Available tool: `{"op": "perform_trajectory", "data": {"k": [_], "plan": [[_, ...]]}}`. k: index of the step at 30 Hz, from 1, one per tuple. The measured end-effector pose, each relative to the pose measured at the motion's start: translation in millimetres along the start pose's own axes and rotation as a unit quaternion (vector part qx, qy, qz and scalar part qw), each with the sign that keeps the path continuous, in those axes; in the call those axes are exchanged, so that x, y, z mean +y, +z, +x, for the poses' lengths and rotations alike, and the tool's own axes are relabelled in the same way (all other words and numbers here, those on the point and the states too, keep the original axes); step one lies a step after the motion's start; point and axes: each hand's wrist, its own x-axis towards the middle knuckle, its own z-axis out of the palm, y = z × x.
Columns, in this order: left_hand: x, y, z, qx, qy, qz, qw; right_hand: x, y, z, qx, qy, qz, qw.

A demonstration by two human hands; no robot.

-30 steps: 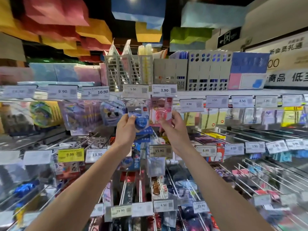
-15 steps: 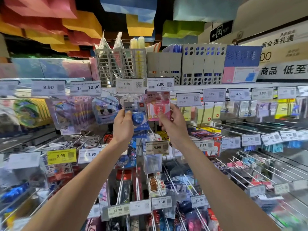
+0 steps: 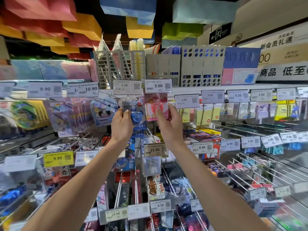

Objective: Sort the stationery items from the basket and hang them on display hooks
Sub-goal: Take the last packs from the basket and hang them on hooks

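My left hand (image 3: 122, 125) grips a blue carded packet (image 3: 135, 116) with a blue heart-shaped item, held up under the 5.50 price tag (image 3: 127, 86). My right hand (image 3: 169, 125) pinches a pink carded packet (image 3: 155, 107), thumb on its front. The pink packet's top edge sits right behind the 3.90 price tag (image 3: 158, 85) at the tip of a display hook. I cannot tell whether either packet hangs on its hook. The two packets are side by side and almost touch. No basket is in view.
Rows of metal hooks (image 3: 250, 165) with price tags jut out toward me below and to the right. Hanging packets fill the left side (image 3: 70, 117). Grey file holders (image 3: 196, 67) stand on the top shelf. Coloured paper bags (image 3: 80, 25) hang overhead.
Both hands have risen slightly toward the price tags, and the pink packet's top has slid up behind the 3.90 tag. The camera has tilted upward a little.
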Motion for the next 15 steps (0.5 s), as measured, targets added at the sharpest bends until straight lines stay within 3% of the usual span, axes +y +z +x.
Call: {"op": "perform_trajectory", "data": {"k": [6, 15], "plan": [[-1, 0, -1, 0.011, 0.045, 0.011, 0.999, 0, 8, -1, 0.013, -0.014, -0.006, 1.000], [0, 5, -11, -0.048, 0.080, -0.030, 0.995, 10, -2, -16, 0.017, -0.016, 0.039, 0.999]]}}
